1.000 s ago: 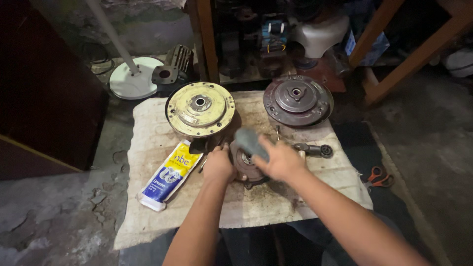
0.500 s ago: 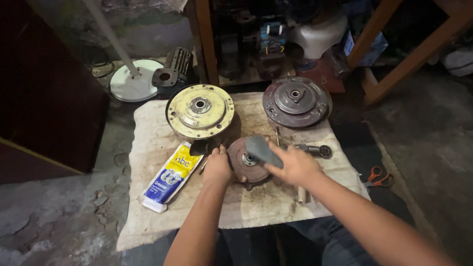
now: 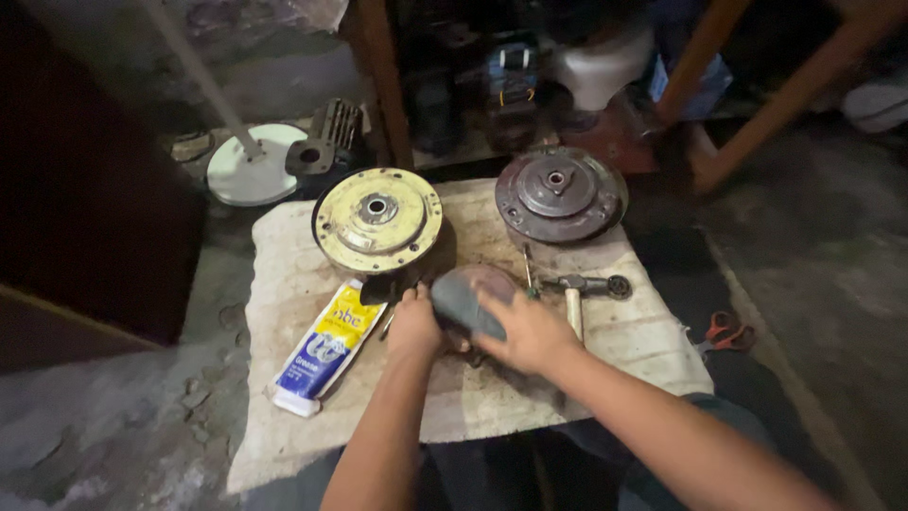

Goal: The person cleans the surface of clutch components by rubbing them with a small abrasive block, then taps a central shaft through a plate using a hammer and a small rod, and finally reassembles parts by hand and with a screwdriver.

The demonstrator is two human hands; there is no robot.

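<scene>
Slightly leftward my right hand (image 3: 530, 331) slid its grey pad (image 3: 465, 305) over the brown round part (image 3: 487, 284), fingers clamped on the pad; my left hand (image 3: 414, 326) gripped that part's near edge, probably steadying it beside the grease tube (image 3: 322, 352).

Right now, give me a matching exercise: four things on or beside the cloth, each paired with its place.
Things:
1. yellow disc
2. dark round plate
3. grease tube
4. scissors

Places:
A. on the floor, off the cloth's right edge
B. far right of the cloth
C. far left of the cloth
D. near left of the cloth, beside the left hand

Pairs: 1-C, 2-B, 3-D, 4-A
</scene>
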